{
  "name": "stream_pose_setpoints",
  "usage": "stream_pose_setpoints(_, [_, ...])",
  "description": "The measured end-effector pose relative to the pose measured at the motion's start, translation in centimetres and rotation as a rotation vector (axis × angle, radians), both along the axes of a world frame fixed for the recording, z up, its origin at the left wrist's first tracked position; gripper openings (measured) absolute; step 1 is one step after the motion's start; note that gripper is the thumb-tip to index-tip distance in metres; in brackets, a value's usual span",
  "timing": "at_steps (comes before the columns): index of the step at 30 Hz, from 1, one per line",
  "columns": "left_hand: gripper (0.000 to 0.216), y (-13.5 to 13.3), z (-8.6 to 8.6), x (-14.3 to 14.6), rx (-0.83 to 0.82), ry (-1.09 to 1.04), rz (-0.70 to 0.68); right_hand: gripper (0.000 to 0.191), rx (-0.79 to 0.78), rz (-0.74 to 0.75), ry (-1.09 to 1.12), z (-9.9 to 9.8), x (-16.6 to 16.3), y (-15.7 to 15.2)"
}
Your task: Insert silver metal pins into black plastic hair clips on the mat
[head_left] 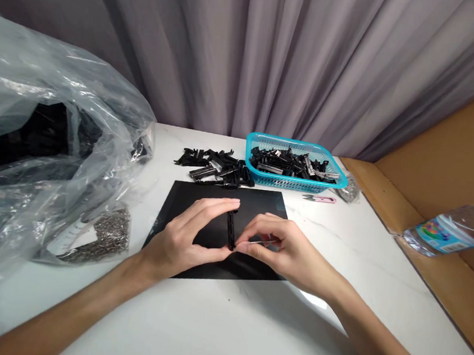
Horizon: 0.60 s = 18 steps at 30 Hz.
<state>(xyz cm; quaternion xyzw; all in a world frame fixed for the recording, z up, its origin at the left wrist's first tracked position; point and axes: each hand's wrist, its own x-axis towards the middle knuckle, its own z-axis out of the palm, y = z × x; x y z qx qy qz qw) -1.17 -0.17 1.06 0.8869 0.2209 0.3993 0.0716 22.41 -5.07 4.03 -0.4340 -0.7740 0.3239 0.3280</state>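
A narrow black plastic part (231, 229) stands on end between the thumb and fingers of my left hand (186, 234), above a black mat (210, 268). My right hand (283, 247) is closed in a pinch at the part's lower end, its fingertips meeting my left thumb. A thin, shiny metal tool (264, 241) lies across the right fingers, with a hint of red beside it; its exact kind is unclear. Whatever the right fingertips may pinch at the part's end is too small to make out.
Behind the mat lies a pile of black plastic parts (221, 167). Beside it, a blue basket (296, 182) holds more parts. Pink thread snips (321, 199) lie in front. At left are a large clear plastic bag (104, 73) and a bag of small metal pieces (108, 234). A bottle (447, 233) is at right.
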Motion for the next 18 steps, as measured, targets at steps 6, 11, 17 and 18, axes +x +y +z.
stream_pose_setpoints(6, [0.071, -0.2, 0.2, 0.3, 0.185, 0.003, -0.003, 0.008, -0.047, -0.048, -0.010, -0.1, -0.4, -0.2])
stream_pose_setpoints(11, [0.065, 0.1, 0.0, 0.4, 0.258, 0.007, -0.039, 0.007, -0.001, -0.071, -0.068, -1.1, -0.7, -0.3])
stream_pose_setpoints(17, [0.062, 0.3, -0.3, 0.5, 0.163, -0.004, -0.017, 0.007, -0.047, -0.066, -0.051, -1.4, -0.4, 0.1])
stream_pose_setpoints(18, [0.062, 0.3, -0.4, 0.5, 0.128, -0.014, -0.011, 0.009, -0.070, -0.043, -0.023, -1.1, -0.1, 0.1])
